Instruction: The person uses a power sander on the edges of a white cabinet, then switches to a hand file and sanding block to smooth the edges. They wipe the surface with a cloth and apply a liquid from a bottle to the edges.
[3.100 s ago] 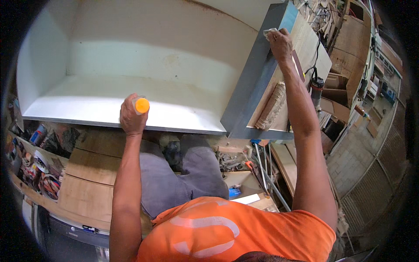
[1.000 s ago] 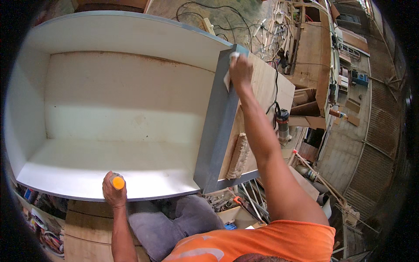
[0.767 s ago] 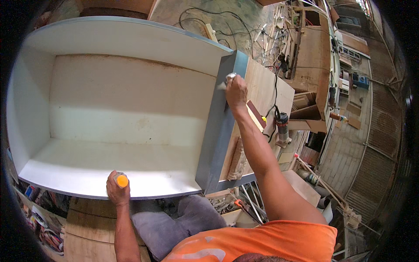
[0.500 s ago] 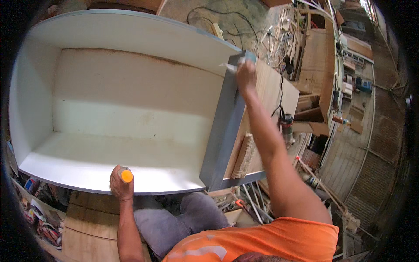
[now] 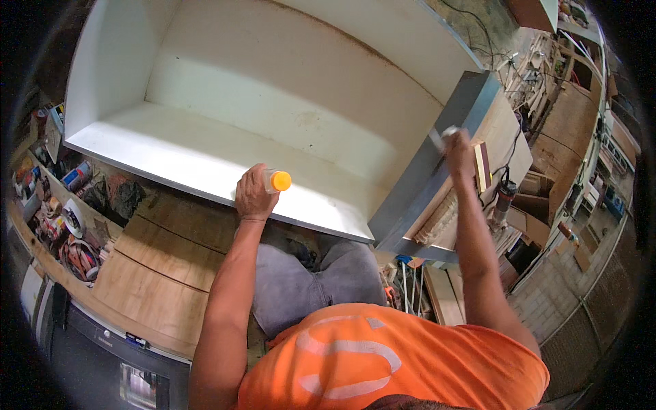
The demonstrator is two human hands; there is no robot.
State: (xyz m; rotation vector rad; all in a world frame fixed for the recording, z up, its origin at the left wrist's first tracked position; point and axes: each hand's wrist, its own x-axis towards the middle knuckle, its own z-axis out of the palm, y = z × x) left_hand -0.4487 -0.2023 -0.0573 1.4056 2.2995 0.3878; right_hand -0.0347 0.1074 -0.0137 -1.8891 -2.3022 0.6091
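Clutter [image 5: 68, 205] flanks cabinet [image 5: 273, 123]; left hand [image 5: 254, 195] grips bottle [image 5: 277, 180], right hand [image 5: 459, 147] pinches scraper [image 5: 437, 140].

Bottle [image 5: 275, 180] left, scraper [image 5: 441, 140] right, on cabinet [image 5: 287, 116]

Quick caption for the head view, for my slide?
Left hand holds an orange-capped bottle at the white cabinet's edge; right hand presses a small tool on its grey side panel.

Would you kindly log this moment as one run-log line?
left hand: holds orange-capped bottle on cabinet's front edge | right hand: presses small tool to grey side panel
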